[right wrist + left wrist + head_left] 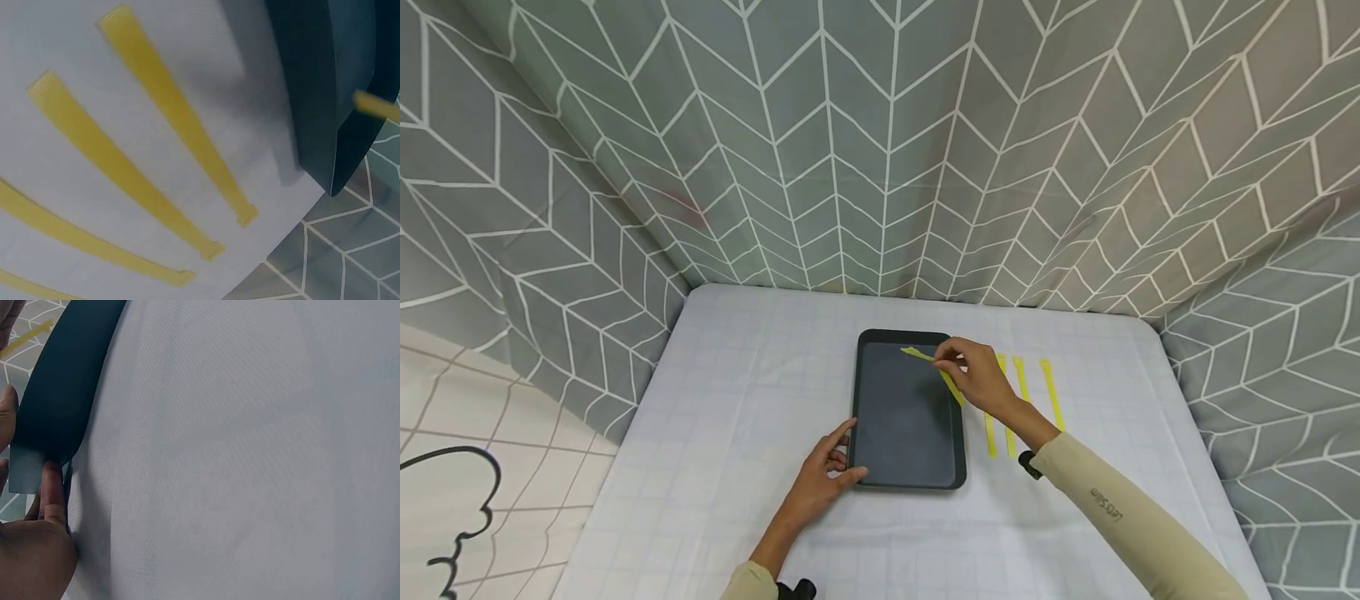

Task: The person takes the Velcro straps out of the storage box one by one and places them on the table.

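Note:
A dark grey rectangular tray (910,417) lies on the white-covered table. My left hand (820,475) holds it at the lower left, thumb over the near rim and fingers along the outer side; the left wrist view shows a fingertip against the tray wall (69,381). Over the tray's far right part, my right hand (973,375) pinches a yellow strap (952,388) between thumb and fingers. One end of that strap points left across the tray, the other hangs near the right rim. In the right wrist view a blurred end of a strap (375,105) shows above the tray.
Several more yellow straps (1052,392) lie side by side to the tray's right, each with a wider notched head (248,215) at one end. White cloth (760,375) covers the table. Patterned grey curtains (880,167) stand behind and at both sides.

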Demonstrator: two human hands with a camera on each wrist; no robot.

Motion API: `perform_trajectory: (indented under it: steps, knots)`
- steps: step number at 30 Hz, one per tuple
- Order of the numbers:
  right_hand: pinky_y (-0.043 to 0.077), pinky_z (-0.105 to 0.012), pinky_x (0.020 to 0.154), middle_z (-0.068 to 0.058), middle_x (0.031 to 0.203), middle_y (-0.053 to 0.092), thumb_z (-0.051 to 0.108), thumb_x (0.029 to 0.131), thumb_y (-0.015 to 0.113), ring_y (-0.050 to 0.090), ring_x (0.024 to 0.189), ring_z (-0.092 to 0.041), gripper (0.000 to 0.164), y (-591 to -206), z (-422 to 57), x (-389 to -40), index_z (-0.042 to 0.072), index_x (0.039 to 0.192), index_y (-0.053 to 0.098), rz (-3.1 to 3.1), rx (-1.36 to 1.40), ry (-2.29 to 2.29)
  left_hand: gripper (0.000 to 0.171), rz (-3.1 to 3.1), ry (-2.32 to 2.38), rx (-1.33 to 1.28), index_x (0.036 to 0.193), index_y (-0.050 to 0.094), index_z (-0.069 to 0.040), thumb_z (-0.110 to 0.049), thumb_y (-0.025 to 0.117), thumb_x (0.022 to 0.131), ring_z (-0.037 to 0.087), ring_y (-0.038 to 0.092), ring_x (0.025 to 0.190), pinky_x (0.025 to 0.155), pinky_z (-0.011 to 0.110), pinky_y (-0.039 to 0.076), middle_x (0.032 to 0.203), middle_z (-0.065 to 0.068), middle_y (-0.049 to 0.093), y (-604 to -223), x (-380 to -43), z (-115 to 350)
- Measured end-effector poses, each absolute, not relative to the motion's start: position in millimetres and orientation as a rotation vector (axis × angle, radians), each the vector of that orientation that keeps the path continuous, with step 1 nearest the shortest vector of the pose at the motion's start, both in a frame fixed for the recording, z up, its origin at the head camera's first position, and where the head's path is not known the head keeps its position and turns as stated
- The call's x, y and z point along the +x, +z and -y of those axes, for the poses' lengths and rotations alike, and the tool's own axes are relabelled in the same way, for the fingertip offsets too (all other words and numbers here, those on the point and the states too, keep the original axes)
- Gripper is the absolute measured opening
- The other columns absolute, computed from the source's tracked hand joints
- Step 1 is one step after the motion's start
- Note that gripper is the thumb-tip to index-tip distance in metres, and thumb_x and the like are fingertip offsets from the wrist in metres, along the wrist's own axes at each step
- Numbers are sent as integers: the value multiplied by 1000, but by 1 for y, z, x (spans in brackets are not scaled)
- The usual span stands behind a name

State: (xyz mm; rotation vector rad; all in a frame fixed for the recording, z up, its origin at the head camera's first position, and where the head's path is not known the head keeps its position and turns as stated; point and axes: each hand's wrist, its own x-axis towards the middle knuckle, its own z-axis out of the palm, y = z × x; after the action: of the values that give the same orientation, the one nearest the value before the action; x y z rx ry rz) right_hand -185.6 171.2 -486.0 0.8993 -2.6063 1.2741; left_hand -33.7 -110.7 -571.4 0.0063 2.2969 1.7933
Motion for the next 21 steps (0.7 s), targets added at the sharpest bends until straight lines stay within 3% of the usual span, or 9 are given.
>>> perform_trajectory:
  steps: [7,15,21]
  knots:
    - [59,-28,78,-7,95,72,9,92,72,71,90,-23,7,-486,-179,-184,8,99,69,2675,543,1456,80,-2289,1805,2,153,43,-29,-18,82,84,17,49,96,88,26,48,129,9,52,-573,-35,111]
    - [59,-31,73,-16,96,71,6,93,71,71,87,-29,11,-491,-192,-183,0,102,70,2707,304,1486,79,-2281,1815,4,153,43,-29,-18,82,85,17,49,96,87,25,47,130,9,51,-573,-35,112]
    - [55,-23,72,-18,98,72,8,94,70,72,85,-30,14,-497,-201,-179,-1,105,70,2767,175,1478,79,-2281,1816,0,153,43,-31,-18,82,85,17,49,97,88,27,47,130,9,51,-572,-34,111]
